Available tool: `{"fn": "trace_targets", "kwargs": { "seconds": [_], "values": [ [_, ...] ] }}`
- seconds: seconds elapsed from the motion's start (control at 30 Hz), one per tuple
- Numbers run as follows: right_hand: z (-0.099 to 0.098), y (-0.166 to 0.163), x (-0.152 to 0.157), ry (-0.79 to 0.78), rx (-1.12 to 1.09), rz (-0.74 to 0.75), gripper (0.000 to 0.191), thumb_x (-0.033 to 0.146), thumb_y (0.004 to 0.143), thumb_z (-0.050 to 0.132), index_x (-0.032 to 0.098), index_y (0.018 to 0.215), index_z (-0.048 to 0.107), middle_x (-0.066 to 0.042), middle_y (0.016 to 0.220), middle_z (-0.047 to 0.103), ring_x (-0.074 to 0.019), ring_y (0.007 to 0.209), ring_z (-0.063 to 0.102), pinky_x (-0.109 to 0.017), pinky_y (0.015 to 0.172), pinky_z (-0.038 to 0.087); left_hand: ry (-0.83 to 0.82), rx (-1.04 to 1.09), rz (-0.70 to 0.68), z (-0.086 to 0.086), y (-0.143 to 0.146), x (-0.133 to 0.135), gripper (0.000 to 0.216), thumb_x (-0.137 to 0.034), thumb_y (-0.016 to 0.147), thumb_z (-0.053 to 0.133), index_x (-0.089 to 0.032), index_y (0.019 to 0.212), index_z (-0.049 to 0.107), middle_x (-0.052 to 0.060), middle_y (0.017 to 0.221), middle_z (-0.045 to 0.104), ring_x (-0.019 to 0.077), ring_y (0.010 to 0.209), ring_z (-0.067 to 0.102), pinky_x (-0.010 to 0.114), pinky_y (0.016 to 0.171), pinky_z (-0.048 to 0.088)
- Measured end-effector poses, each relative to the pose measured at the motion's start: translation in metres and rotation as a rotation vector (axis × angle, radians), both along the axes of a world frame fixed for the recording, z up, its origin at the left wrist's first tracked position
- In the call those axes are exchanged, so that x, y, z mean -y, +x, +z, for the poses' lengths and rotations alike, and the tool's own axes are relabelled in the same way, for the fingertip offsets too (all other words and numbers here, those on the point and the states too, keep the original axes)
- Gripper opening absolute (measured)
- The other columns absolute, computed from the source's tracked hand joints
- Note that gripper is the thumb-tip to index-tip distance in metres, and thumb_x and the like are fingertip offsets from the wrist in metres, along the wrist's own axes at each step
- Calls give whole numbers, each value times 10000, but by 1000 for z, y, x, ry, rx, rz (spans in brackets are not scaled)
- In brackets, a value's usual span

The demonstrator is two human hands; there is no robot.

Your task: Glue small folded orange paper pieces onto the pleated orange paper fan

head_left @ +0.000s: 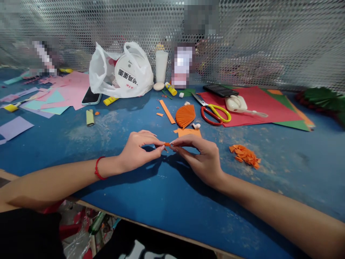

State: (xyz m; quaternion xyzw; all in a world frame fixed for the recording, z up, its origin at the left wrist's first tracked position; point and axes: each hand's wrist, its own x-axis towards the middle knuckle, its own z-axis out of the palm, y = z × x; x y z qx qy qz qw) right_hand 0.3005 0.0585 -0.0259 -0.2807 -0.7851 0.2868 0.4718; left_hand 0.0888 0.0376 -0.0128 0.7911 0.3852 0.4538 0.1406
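Between my two hands is a small piece of orange paper (pixel 167 144), pinched at both ends just above the blue table. My left hand (pixel 141 149), with a red cord on the wrist, grips its left end between thumb and fingertips. The thumb and fingertips of my right hand (pixel 201 154) close on the other end. Most of the piece is hidden by the fingers. Just beyond them lie an orange paper sheet (pixel 189 132) and a pleated orange paper fan (pixel 185 116). A heap of small orange paper pieces (pixel 245 156) sits right of my right hand.
Scissors (pixel 214 111) with red and yellow handles touch the red paper (pixel 265 104). An orange strip (pixel 167 112), a glue stick (pixel 170 89), a lighter (pixel 90 118) and a white plastic bag (pixel 105 81) lie farther back. Perforated metal mesh (pixel 242 43) borders the blue table (pixel 151 201).
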Motion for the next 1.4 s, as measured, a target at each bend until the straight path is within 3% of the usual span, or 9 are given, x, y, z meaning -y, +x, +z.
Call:
{"fn": "trace_targets", "kwargs": {
  "seconds": [0.57, 1.07, 1.4],
  "values": [
    [2, -1, 1, -37, -24, -12, 104, 146, 836, 734, 212, 888, 673, 10, 823, 744, -121, 743, 714, -226, 720, 595, 17, -83, -36, 0, 0, 1, 87, -200, 816, 707, -148, 759, 746, 26, 706, 768, 137, 637, 709, 316, 791, 539],
    [5, -2, 3, 29, 21, -5, 120, 151, 830, 739, 218, 884, 655, 3, 799, 743, -141, 706, 715, -244, 682, 599, 12, -129, -67, -1, -1, 3, 72, -198, 808, 700, -167, 750, 726, 3, 681, 759, 124, 614, 697, 307, 811, 533],
    [4, -1, 3, 47, 31, 39, 130, 150, 833, 740, 206, 908, 649, 16, 820, 740, -106, 716, 702, -201, 697, 581, 13, -125, -118, -1, 0, 2, 76, -204, 817, 686, -168, 760, 719, 12, 693, 761, 131, 622, 698, 304, 799, 548]
  ]
}}
